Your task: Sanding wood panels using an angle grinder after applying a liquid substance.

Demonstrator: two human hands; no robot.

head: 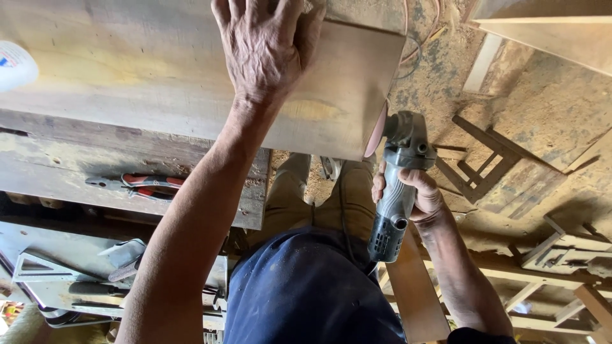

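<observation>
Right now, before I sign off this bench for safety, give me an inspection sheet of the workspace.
Surface: worn wooden workbench, dusty and scuffed.
Job's things: wide wooden board lying on the bench, its end overhanging; angle grinder with pinkish sanding disc against the board's end edge.
Clutter: red-handled pliers on the bench; metal tools on a lower shelf.
Hands: left hand pressed flat on the board; right hand gripping the grinder body.
Cables: thin cord on the floor beyond the board.
Surroundings: sawdust-covered floor, wooden frames and offcuts.
</observation>
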